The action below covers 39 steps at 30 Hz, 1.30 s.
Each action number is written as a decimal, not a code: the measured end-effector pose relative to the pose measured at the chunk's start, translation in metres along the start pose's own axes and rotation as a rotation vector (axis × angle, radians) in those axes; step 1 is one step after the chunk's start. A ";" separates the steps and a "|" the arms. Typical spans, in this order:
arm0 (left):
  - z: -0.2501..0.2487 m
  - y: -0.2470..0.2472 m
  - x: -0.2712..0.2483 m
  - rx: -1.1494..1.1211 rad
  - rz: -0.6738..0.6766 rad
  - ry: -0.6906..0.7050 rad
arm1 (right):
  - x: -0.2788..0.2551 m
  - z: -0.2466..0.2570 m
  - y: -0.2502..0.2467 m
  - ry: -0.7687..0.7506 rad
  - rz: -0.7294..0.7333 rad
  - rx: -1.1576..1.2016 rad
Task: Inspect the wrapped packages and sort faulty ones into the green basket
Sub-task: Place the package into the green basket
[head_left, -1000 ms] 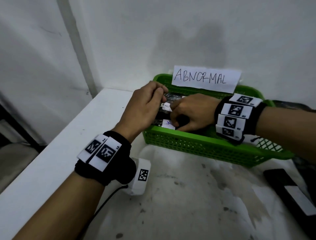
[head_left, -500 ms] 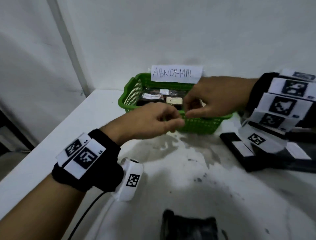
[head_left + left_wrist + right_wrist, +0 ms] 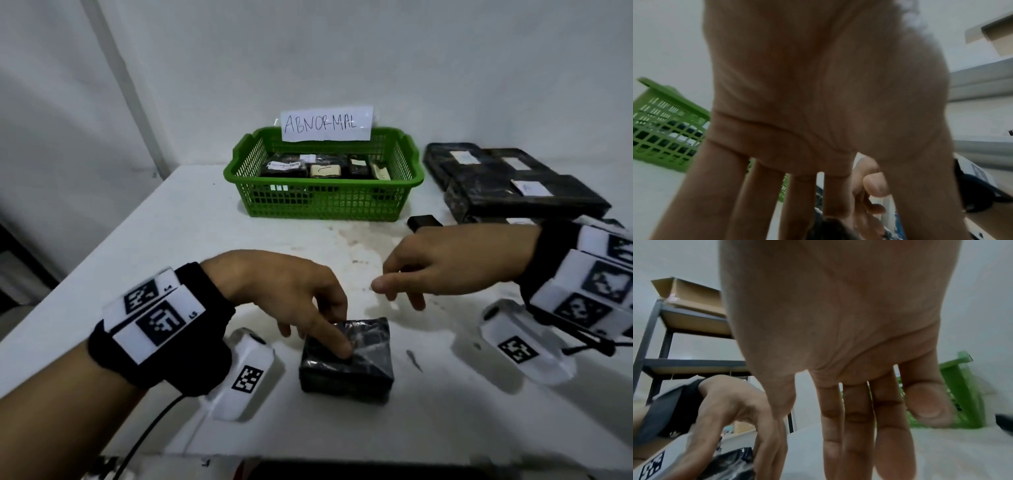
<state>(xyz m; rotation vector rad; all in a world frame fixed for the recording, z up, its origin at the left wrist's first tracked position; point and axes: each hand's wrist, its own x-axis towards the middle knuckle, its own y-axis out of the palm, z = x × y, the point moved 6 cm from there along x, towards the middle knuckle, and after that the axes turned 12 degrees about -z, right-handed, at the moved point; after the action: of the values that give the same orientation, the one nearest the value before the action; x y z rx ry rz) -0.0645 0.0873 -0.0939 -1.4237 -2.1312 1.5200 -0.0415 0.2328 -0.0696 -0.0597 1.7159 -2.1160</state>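
A small black plastic-wrapped package [image 3: 359, 363] lies near the table's front edge. My left hand [image 3: 318, 339] is over it, straight fingers [image 3: 337, 346] touching its top; the left wrist view shows those fingers pointing down at the package [image 3: 828, 227]. My right hand [image 3: 397, 291] hovers just right of and beyond it, fingers relaxed and holding nothing, as the right wrist view [image 3: 869, 443] confirms. The green basket [image 3: 323, 202], labelled ABNORMAL, stands at the back centre with several wrapped packages inside.
A stack of larger black wrapped packages [image 3: 513, 185] with white labels sits at the back right. A small black object [image 3: 424, 222] lies in front of the basket. A metal shelf rack [image 3: 659, 337] carrying a cardboard box [image 3: 690, 293] stands off the table's left.
Both hands have drawn back from the basket to the front of the table. The left hand has come down onto the black package; the right hand now hovers beside it.
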 end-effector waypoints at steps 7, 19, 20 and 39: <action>0.026 -0.036 0.014 -0.343 -0.265 0.092 | 0.004 -0.005 -0.001 -0.007 -0.034 0.384; 0.025 -0.102 0.064 -0.223 -0.780 0.102 | 0.040 -0.056 -0.017 0.296 -0.570 0.757; 0.023 -0.098 0.072 -0.213 -0.743 0.076 | 0.040 -0.064 -0.013 0.332 -0.558 0.760; -0.006 -0.129 0.094 -0.912 -0.966 0.286 | 0.034 -0.110 -0.062 0.229 -1.059 1.149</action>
<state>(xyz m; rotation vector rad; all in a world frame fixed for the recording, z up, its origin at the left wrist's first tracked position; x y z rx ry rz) -0.1876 0.1592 -0.0223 -0.4323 -2.7384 -0.0121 -0.1222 0.3326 -0.0446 -0.4712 0.2007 -3.6493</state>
